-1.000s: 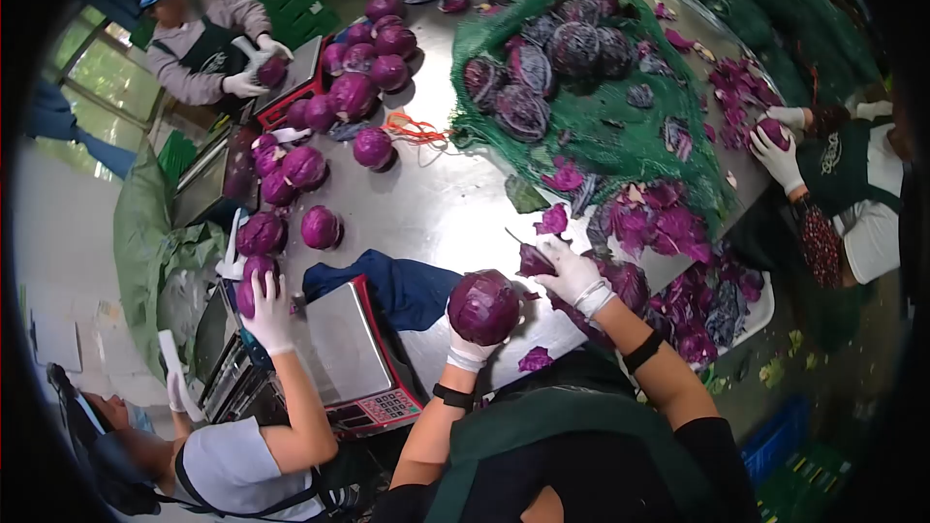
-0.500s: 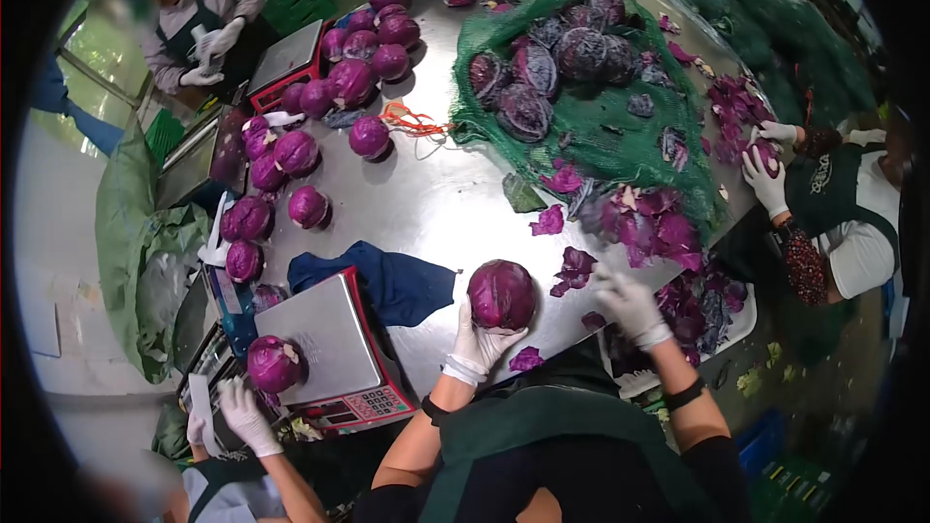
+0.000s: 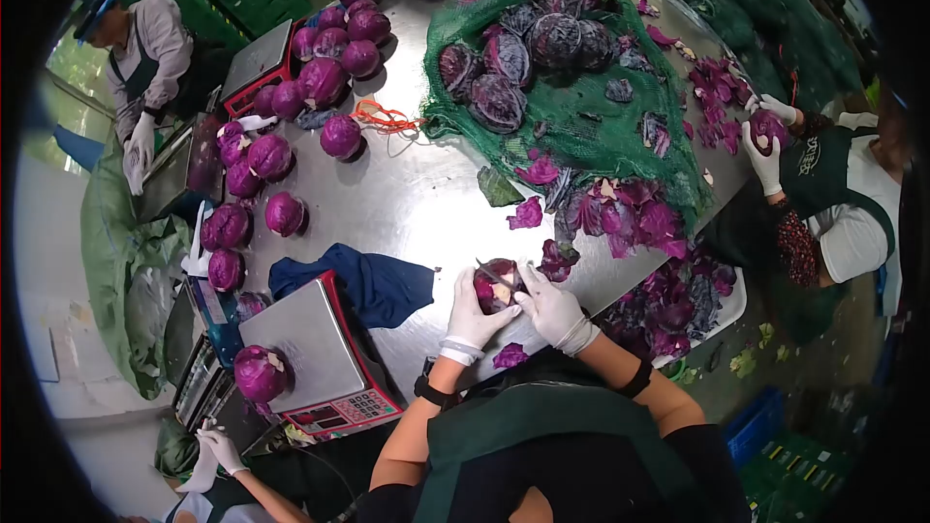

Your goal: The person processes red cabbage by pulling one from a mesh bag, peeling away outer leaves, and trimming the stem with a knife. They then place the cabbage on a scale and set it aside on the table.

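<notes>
My left hand (image 3: 473,320), in a white glove, is wrapped around the left side of a red cabbage (image 3: 487,304) near the table's front edge. The cabbage's pale stem end faces up. Across it lies the thin dark blade of a knife (image 3: 492,274), whose handle is hidden in my gloved right hand (image 3: 556,312). The right hand is closed and close against the cabbage's right side. Loose purple leaves (image 3: 511,355) lie on the metal table (image 3: 407,199) around both hands.
At left stands a red scale (image 3: 334,368) with one cabbage (image 3: 262,373) on it, beside a blue cloth (image 3: 363,281). A green net (image 3: 581,140) holds several untrimmed cabbages. A leaf-filled white bin (image 3: 733,310) is at right. Co-workers' gloved hands (image 3: 765,157) work around the table.
My right hand has come left from the leaf pile to the cabbage, with the knife now across it. The cabbage has been turned stem end up. The view has shifted slightly.
</notes>
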Available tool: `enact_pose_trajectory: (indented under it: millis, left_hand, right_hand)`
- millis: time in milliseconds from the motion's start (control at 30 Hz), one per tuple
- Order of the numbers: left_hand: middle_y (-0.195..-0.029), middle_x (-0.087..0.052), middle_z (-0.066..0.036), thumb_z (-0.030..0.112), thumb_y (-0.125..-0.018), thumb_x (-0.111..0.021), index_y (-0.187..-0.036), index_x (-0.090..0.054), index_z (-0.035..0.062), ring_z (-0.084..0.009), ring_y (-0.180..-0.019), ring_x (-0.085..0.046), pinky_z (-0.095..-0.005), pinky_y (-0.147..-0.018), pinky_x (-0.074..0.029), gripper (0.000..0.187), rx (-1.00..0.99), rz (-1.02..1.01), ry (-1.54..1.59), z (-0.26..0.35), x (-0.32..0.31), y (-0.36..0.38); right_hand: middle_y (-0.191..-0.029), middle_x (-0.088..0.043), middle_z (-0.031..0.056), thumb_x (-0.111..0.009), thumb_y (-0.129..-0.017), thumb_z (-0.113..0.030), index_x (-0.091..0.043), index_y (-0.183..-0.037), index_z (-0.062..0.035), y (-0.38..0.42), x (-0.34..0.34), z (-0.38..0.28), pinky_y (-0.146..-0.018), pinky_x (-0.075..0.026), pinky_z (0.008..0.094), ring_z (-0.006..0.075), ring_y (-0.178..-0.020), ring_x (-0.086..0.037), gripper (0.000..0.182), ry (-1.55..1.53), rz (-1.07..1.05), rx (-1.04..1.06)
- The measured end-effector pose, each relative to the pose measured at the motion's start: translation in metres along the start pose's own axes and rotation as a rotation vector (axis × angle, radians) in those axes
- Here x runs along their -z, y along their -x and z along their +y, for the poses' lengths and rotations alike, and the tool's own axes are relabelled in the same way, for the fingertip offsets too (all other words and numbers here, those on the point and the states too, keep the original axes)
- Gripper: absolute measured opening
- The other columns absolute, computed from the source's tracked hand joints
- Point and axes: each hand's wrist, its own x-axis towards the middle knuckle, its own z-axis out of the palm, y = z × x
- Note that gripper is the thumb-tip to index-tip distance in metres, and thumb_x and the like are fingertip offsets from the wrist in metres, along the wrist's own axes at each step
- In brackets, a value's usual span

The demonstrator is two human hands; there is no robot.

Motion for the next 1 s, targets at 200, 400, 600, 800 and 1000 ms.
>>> enact_pose_trajectory:
  millis: [200, 400, 600, 800, 1000]
  left_hand:
    - [-0.116, -0.042, -0.023, 0.032, -0.059, -0.079, -0.125, -0.033, -0.0059, -0.0349, -0.111, -0.043, -0.0393, -0.097, -0.036, 0.089, 0.059, 0.016, -0.101, 0.019, -0.006, -0.005]
    - [-0.123, -0.039, -0.025, 0.041, -0.059, -0.079, -0.128, -0.031, -0.0055, -0.0383, -0.116, -0.039, -0.0417, -0.099, -0.035, 0.096, -0.004, -0.017, -0.24, 0.017, -0.011, -0.004]
    - [-0.131, -0.031, -0.023, 0.027, -0.056, -0.085, -0.137, -0.02, -0.0029, -0.0336, -0.123, -0.037, -0.0377, -0.105, -0.029, 0.109, 0.134, -0.201, 0.482, -0.033, 0.011, 0.018]
    - [-0.126, -0.037, -0.024, 0.029, -0.058, -0.083, -0.135, -0.025, -0.0044, -0.0359, -0.12, -0.039, -0.0389, -0.103, -0.033, 0.102, 0.002, -0.119, 0.085, 0.007, 0.006, 0.01]
    - [-0.135, -0.031, -0.027, 0.036, -0.059, -0.081, -0.138, -0.025, 0.0018, -0.0399, -0.125, -0.034, -0.0395, -0.103, -0.033, 0.103, -0.036, -0.151, -0.112, 0.003, 0.0, 0.001]
  right_hand:
    - [-0.111, -0.058, 0.0177, -0.051, -0.088, -0.026, -0.046, -0.126, -0.0043, -0.014, 0.015, -0.007, -0.06, -0.052, 0.0363, 0.0317, -0.074, -0.063, 0.043, 0.008, -0.014, -0.089]
    - [-0.077, -0.061, 0.0122, -0.049, -0.092, -0.03, -0.055, -0.114, -0.0103, -0.028, -0.006, 0.058, -0.054, -0.049, 0.0338, 0.0244, -0.064, -0.063, 0.031, -0.32, 0.117, -0.252]
    - [-0.062, -0.051, 0.0006, -0.042, -0.096, -0.033, -0.049, -0.12, -0.0124, -0.015, 0.01, 0.094, -0.041, -0.037, 0.0218, 0.0077, -0.043, -0.043, 0.032, -0.819, -0.175, -0.697]
    - [-0.119, -0.052, 0.0228, -0.052, -0.089, -0.032, -0.032, -0.136, -0.006, -0.007, 0.0, 0.019, -0.06, -0.053, 0.0347, 0.0296, -0.078, -0.064, 0.057, -0.061, 0.084, 0.156]
    - [-0.107, -0.058, 0.0168, -0.053, -0.088, -0.033, -0.052, -0.121, -0.0081, -0.013, 0.007, 0.019, -0.064, -0.053, 0.0369, 0.0321, -0.08, -0.063, 0.041, -0.068, -0.014, 0.043]
